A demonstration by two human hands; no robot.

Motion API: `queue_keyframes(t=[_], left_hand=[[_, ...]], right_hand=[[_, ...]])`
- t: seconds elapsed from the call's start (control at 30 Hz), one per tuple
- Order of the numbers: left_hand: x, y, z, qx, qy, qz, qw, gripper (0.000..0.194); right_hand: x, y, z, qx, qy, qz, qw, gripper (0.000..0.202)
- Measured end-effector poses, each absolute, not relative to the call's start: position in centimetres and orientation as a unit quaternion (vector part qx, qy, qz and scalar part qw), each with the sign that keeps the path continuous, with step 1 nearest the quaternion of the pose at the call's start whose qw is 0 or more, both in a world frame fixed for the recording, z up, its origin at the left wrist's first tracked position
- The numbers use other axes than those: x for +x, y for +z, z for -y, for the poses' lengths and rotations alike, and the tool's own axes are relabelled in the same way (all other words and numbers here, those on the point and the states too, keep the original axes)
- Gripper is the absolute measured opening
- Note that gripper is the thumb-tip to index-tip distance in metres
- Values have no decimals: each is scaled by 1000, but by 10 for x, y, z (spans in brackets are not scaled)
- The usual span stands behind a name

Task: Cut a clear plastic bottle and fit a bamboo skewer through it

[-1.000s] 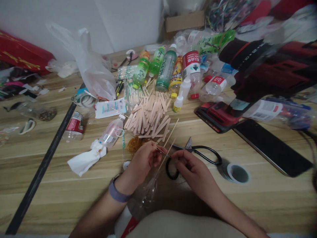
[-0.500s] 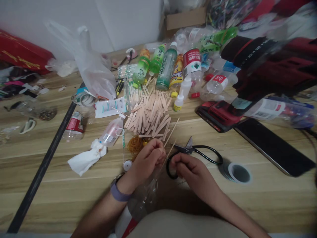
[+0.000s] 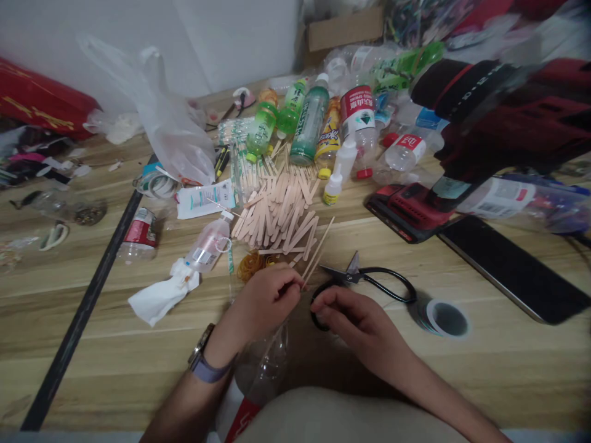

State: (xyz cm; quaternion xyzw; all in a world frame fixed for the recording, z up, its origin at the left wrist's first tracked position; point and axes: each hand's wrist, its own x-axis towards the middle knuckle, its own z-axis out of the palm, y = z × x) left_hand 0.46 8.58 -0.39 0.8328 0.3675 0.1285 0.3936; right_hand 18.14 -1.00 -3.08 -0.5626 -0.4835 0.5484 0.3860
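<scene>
My left hand (image 3: 265,298) is closed around thin wooden skewers (image 3: 317,255), their tips slanting up to the right. To its right, my right hand (image 3: 362,320) has thumb and fingers pinched together; anything between them is too fine to make out. Black-handled scissors (image 3: 353,277) lie just beyond the right hand, blades parted, one handle loop partly behind the fingers. A clear plastic bottle (image 3: 261,366) with a red and white label lies below my left hand, close to my body. A spool (image 3: 431,314) stands right of the scissors.
Flat wooden craft sticks (image 3: 277,212) are heaped ahead, with rubber bands (image 3: 250,266) nearer. Several drink bottles (image 3: 310,123) lie behind. At right are a red and black power drill (image 3: 415,212) and a phone (image 3: 512,267). A black bar (image 3: 87,301) crosses the left side.
My left hand has moved slightly down and left and turned, with the skewers in it. The right hand is a little lower, and the thin strand seen between the hands no longer shows clearly.
</scene>
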Motion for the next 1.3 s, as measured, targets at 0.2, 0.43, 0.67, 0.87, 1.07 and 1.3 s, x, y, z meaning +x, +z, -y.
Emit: queue_keyframes(t=[0.2, 0.43, 0.67, 0.87, 1.07, 1.3], left_hand=[[-5, -9, -92, 855, 131, -323, 384, 18], [1, -14, -93, 784, 230, -351, 457, 24], [16, -21, -86, 353, 331, -354, 801, 49], [19, -18, -83, 452, 287, -348, 770, 50], [19, -14, -72, 778, 222, -384, 445, 30], [21, -11, -72, 765, 236, -386, 458, 28]], right_hand=[[183, -31, 10, -554, 518, 490, 429, 25], [182, -40, 7, -481, 536, 409, 560, 22], [173, -40, -6, -303, 741, 83, 593, 45], [171, -30, -14, -377, 734, 165, 540, 37], [171, -27, -16, -495, 641, 301, 503, 28], [171, -27, -12, -617, 451, 512, 392, 32]])
